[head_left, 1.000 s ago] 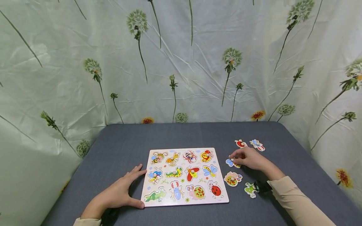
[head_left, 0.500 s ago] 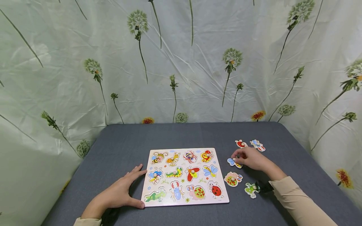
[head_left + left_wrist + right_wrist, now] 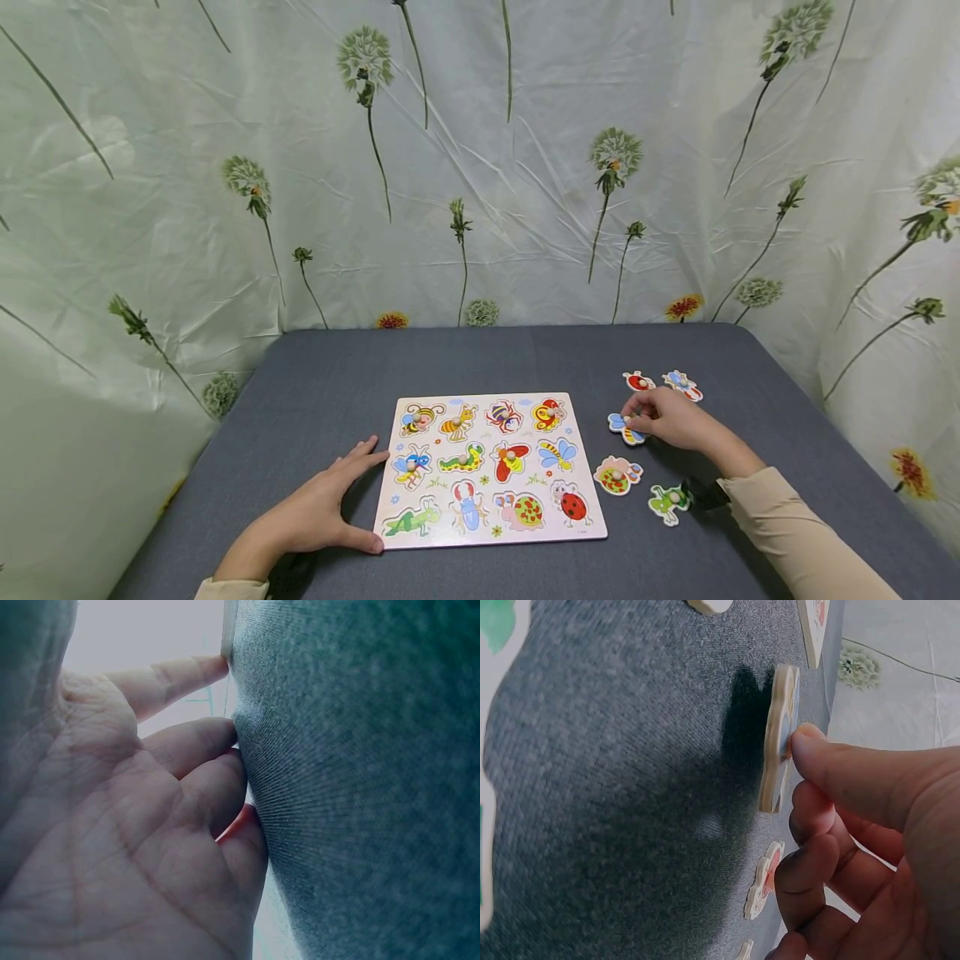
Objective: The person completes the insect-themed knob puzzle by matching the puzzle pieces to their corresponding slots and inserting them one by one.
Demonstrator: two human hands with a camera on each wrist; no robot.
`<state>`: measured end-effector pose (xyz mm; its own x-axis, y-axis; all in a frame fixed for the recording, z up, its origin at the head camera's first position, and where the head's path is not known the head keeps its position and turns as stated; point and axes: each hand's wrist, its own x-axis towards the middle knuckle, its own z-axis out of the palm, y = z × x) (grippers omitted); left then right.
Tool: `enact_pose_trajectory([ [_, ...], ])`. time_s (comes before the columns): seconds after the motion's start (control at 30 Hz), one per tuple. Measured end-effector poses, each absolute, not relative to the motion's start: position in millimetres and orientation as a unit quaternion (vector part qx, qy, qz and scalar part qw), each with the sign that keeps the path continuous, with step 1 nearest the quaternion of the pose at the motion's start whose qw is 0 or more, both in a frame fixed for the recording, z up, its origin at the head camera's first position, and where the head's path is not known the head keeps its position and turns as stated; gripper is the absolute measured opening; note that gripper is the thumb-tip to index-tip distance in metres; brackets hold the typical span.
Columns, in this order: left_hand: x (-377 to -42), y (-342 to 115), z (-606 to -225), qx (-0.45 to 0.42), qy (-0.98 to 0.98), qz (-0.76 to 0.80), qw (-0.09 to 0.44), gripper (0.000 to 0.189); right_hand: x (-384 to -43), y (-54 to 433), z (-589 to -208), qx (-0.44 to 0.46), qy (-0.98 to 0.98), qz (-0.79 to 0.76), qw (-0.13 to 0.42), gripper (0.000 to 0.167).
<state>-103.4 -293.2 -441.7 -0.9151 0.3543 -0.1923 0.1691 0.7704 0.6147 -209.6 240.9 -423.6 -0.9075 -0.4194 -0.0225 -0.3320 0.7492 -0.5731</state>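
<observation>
Blue-winged bee piece (image 3: 626,431): in the head view it lies to the right of the puzzle board (image 3: 465,541), one of five loose pieces on that side of the table (image 3: 465,358). The other four are one ladybug piece (image 3: 639,382), one blue beetle piece (image 3: 683,384), one snail piece (image 3: 617,477) and one green piece (image 3: 663,505). Twelve creatures show on the board in three rows of four; seven bear small wooden knobs (image 3: 462,459), five do not. Two hands are at work. The right hand (image 3: 678,419) pinches the bee piece near its middle between thumb and finger. The left hand (image 3: 322,504) is spread, thumb at the board's near left corner and fingertips at its left edge.

In the left wrist view, four digits of the left hand show, one well apart from the other three, their tips beside the grey table surface.

In the right wrist view, the bee piece is seen edge-on, the right thumb against its printed face and the lower fingers curled. A dark shadow falls on the table beside it; I cannot tell whether its underside touches. Parts of other pieces show around it.
</observation>
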Motion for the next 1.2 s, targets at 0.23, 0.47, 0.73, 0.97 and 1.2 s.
enact_pose_trajectory([
  [0.23,-103.7,-293.3,-441.8,0.138,0.930,0.307,0.150,0.124,-210.1,240.3,-423.1,-0.184,0.943,-0.268,0.068,0.010],
  [0.47,-104.2,-293.1,-442.6,0.135,0.930,0.306,0.150,0.124,-210.5,238.0,-422.5,-0.168,0.950,-0.253,0.065,0.014],
  [0.73,-103.7,-293.2,-442.1,0.135,0.930,0.305,0.152,0.124,-209.2,236.1,-420.3,-0.164,0.952,-0.251,0.063,0.015],
  [0.97,-104.2,-293.5,-442.6,0.133,0.931,0.304,0.153,0.124,-208.8,235.0,-420.5,-0.162,0.950,-0.259,0.068,0.018],
  [1.2,-103.9,-293.5,-442.3,0.136,0.930,0.305,0.153,0.124,-208.0,232.7,-424.4,-0.163,0.948,-0.262,0.072,0.023],
])
